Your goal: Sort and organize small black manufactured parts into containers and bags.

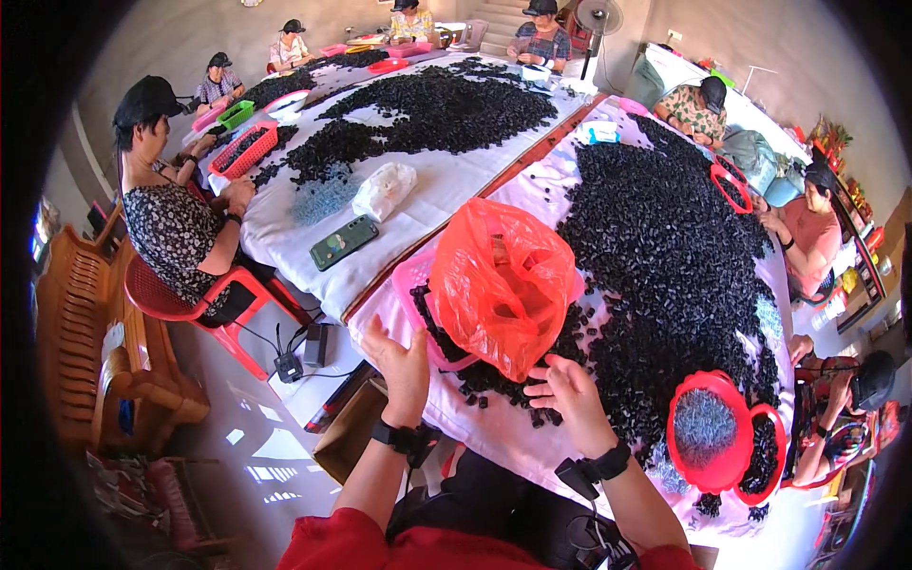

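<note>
A red plastic bag [494, 285], its top loosely opened, rests on a pink basket [414, 277] at the near edge of the table. Dark pieces show in the basket beside the bag. My left hand [401, 369] is raised at the basket's near left side, fingers stretched and holding nothing. Just below the bag's lower right edge is my right hand [568, 397], its fingers apart and also without anything in them; whether a fingertip touches the bag I cannot tell. Small black pieces [665, 247] lie heaped to the right and around the basket.
At the near right, a red bowl [678, 418] holds thin pale-blue pieces, with a red basket [781, 456] of black pieces beside it. Left of the bag lie a phone [344, 242] and a white plastic bag [385, 190]. Several people sit around the tables.
</note>
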`<action>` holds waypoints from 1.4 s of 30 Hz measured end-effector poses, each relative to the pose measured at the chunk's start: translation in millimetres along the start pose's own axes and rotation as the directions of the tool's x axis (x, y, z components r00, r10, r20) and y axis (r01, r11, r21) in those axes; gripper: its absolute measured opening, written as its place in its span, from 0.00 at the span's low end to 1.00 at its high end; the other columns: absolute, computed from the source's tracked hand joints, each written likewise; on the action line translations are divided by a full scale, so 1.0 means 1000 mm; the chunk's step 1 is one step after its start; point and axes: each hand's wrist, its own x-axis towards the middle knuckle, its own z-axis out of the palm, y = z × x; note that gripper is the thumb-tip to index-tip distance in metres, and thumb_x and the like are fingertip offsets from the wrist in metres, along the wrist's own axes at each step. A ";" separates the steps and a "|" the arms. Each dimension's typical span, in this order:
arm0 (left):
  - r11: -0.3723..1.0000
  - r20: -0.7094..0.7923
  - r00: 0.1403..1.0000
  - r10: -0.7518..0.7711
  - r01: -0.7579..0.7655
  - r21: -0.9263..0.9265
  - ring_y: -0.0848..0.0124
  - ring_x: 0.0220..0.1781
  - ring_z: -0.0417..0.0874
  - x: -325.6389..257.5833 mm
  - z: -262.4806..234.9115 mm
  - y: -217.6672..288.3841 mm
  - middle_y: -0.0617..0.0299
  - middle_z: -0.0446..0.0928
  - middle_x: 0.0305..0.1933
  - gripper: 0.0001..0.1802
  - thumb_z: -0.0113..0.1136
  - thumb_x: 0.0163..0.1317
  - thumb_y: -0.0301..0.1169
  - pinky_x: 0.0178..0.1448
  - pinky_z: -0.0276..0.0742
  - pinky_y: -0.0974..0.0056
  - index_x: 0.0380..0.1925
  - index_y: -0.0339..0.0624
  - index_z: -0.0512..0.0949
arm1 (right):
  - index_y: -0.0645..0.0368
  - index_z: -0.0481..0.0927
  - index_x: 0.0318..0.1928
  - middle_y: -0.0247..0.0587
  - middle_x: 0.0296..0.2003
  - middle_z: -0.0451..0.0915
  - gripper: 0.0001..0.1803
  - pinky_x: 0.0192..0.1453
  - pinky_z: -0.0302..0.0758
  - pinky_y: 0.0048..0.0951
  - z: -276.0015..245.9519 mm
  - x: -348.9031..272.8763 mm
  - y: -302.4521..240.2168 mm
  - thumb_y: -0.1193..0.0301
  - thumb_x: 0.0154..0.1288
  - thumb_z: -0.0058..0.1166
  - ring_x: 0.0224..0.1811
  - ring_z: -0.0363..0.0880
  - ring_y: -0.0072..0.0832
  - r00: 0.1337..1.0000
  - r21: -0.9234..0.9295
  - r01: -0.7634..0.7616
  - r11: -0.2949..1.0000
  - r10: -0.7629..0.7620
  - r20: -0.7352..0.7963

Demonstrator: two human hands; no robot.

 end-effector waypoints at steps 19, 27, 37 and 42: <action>0.907 0.099 0.957 0.273 -0.222 -0.358 0.44 0.46 0.73 0.046 0.029 0.032 0.43 0.75 0.42 0.16 0.56 0.56 0.20 0.52 0.69 0.50 0.46 0.33 0.77 | 0.61 0.81 0.45 0.32 0.34 0.81 0.08 0.32 0.73 0.20 0.020 0.039 -0.052 0.72 0.69 0.56 0.30 0.80 0.19 0.981 -0.148 0.132 0.980 -0.151 -0.124; 0.774 0.315 0.908 0.277 -0.016 -0.633 0.41 0.67 0.65 0.044 0.022 0.065 0.35 0.65 0.63 0.41 0.62 0.55 0.23 0.72 0.62 0.54 0.69 0.32 0.56 | 0.65 0.76 0.57 0.38 0.49 0.81 0.17 0.45 0.80 0.27 0.012 0.071 -0.052 0.80 0.69 0.50 0.45 0.81 0.23 0.952 -0.254 0.219 0.942 -0.263 -0.156; 0.798 0.459 0.671 0.582 -0.580 -0.165 0.37 0.49 0.79 0.043 0.053 0.076 0.37 0.69 0.54 0.28 0.63 0.53 0.23 0.48 0.79 0.48 0.57 0.39 0.73 | 0.67 0.76 0.57 0.42 0.49 0.82 0.17 0.56 0.75 0.25 0.036 0.060 -0.052 0.83 0.69 0.51 0.51 0.81 0.25 0.883 -0.512 0.460 0.726 -0.434 0.178; 0.909 0.291 0.873 0.391 -0.316 -0.271 0.52 0.50 0.79 0.078 0.069 0.084 0.48 0.75 0.42 0.15 0.56 0.57 0.18 0.55 0.75 0.57 0.46 0.35 0.79 | 0.65 0.71 0.65 0.47 0.58 0.79 0.20 0.62 0.75 0.30 0.020 0.044 -0.069 0.78 0.75 0.45 0.60 0.78 0.31 0.922 -0.320 0.377 0.869 -0.385 0.042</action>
